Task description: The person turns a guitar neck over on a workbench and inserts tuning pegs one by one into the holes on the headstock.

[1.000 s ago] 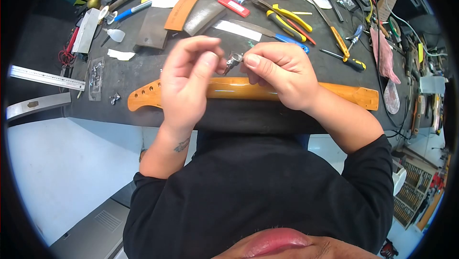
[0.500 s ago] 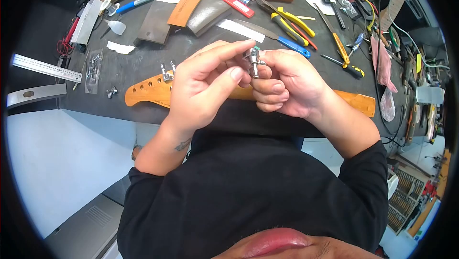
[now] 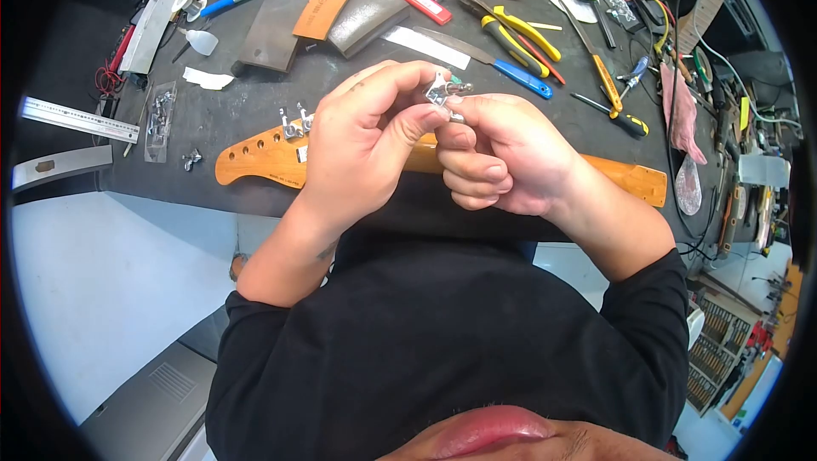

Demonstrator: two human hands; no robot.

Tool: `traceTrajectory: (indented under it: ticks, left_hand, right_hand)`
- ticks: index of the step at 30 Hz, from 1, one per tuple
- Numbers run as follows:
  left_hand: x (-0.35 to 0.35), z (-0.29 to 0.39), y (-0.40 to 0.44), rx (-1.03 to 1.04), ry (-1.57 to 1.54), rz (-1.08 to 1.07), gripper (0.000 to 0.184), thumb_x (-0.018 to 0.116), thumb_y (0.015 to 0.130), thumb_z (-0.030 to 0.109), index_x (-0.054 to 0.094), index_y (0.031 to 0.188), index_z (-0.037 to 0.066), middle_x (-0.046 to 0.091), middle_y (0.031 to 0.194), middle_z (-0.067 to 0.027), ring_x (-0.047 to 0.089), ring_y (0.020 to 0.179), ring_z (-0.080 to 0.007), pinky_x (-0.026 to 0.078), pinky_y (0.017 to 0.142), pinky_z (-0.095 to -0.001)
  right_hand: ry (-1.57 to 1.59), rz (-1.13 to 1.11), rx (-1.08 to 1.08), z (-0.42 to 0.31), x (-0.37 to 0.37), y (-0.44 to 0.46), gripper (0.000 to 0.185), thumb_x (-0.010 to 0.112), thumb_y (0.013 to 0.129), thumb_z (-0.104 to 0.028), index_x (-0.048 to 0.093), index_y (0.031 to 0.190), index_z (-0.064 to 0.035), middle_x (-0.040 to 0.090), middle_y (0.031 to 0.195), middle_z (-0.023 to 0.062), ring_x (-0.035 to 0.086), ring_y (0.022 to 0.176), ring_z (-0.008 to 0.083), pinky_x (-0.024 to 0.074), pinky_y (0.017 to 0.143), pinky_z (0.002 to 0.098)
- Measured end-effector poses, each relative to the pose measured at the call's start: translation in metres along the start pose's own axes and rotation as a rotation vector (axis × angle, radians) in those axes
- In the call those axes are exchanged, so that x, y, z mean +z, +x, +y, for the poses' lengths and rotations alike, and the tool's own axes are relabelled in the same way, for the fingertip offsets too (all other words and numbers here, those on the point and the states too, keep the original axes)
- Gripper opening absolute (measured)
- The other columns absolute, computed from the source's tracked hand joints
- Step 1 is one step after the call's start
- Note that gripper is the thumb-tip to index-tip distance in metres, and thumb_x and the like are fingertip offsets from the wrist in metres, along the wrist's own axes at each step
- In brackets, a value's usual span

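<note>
Tuner [image 3: 437, 93] was held up over the neck [image 3: 419, 160]. Grip: left hand [image 3: 359, 145] and right hand [image 3: 513, 145] both pinched on it. Hands hid part of the neck. Two tuners [image 3: 294, 128] sat at the headstock [image 3: 259, 160] edge; loose hardware [image 3: 192, 160] and parts bag [image 3: 159, 123] lay left. Pliers [image 3: 509, 42], blue-handled blade [image 3: 522, 80], screwdriver [image 3: 630, 123] lay beyond, not touching the hands.

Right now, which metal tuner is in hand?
The tuner at the fingertips of left hand and right hand; two others sit at the headstock, one more lies on the bench.
</note>
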State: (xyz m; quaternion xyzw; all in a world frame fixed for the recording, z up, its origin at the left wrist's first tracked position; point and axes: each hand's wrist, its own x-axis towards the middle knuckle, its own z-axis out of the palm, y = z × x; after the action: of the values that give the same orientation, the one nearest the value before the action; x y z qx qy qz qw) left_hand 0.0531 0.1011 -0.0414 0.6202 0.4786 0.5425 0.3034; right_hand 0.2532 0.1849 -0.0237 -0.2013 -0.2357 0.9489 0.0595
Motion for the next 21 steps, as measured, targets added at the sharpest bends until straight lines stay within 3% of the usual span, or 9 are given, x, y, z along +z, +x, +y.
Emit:
traceTrajectory:
  ticks: [2,5,8,11,16,20,21]
  left_hand:
    - [0.001,0.001,0.000,-0.010,-0.021,0.010,0.035,0.077,0.103,0.012,0.071,0.132,-0.006,0.071,0.116,-0.0045,0.067,0.095,-0.0077,0.055,0.084,-0.0232]
    - [0.006,0.003,-0.002,-0.091,-0.224,0.065,0.024,0.074,0.103,0.003,0.072,0.125,-0.006,0.075,0.109,-0.0087,0.074,0.100,-0.0154,0.059,0.088,-0.0285]
    - [0.005,-0.002,-0.005,-0.145,-0.316,0.058,0.025,0.072,0.104,0.001,0.070,0.128,-0.006,0.075,0.116,-0.0085,0.074,0.105,-0.0149,0.058,0.094,-0.0283]
    - [0.007,-0.001,-0.005,-0.142,-0.351,0.082,0.034,0.076,0.104,0.008,0.069,0.134,-0.005,0.074,0.102,0.0007,0.064,0.091,-0.0031,0.051,0.077,-0.0192]
    - [0.009,-0.013,-0.010,-0.051,-0.367,0.077,0.028,0.072,0.105,0.002,0.070,0.133,-0.003,0.072,0.112,-0.0025,0.064,0.091,-0.0042,0.048,0.074,-0.0193]
    - [0.000,-0.004,-0.013,0.085,-0.062,0.006,0.030,0.065,0.100,-0.009,0.075,0.126,0.002,0.070,0.118,-0.0071,0.067,0.094,-0.0083,0.050,0.075,-0.0220]
    - [0.002,0.000,-0.013,0.122,-0.018,0.030,0.033,0.064,0.096,-0.012,0.077,0.122,0.003,0.071,0.115,-0.0096,0.068,0.093,-0.0121,0.053,0.077,-0.0256]
  right_hand:
    - [-0.018,-0.003,-0.024,0.001,0.000,0.000,0.039,0.047,0.119,-0.035,0.054,0.088,-0.0126,0.045,0.058,-0.0029,0.037,0.046,0.0094,0.0338,0.049,0.0285]
    - [-0.032,-0.005,-0.061,0.004,-0.002,0.002,0.038,0.048,0.118,-0.036,0.055,0.088,-0.0125,0.046,0.059,-0.0028,0.038,0.047,0.0095,0.0345,0.050,0.0280]
    - [-0.083,0.048,-0.119,0.004,0.002,0.002,0.039,0.051,0.117,-0.037,0.056,0.088,-0.0117,0.047,0.060,-0.0027,0.039,0.048,0.0090,0.0349,0.051,0.0277]
    - [-0.146,0.077,-0.169,0.004,0.002,0.003,0.040,0.053,0.117,-0.038,0.057,0.088,-0.0102,0.049,0.061,-0.0026,0.039,0.049,0.0085,0.0354,0.051,0.0271]
    - [-0.240,0.094,-0.273,0.006,-0.005,0.007,0.039,0.057,0.116,-0.038,0.062,0.091,-0.0077,0.051,0.064,-0.0028,0.041,0.052,0.0076,0.0365,0.052,0.0245]
    - [-0.573,0.313,-0.387,0.004,-0.002,0.011,0.037,0.059,0.115,-0.038,0.065,0.096,-0.0078,0.054,0.069,-0.0035,0.045,0.057,0.0051,0.0367,0.052,0.0223]
    - [-0.584,0.283,-0.381,0.004,-0.011,0.010,0.035,0.059,0.115,-0.039,0.067,0.099,-0.0088,0.054,0.073,-0.0040,0.047,0.060,0.0034,0.0365,0.053,0.0217]
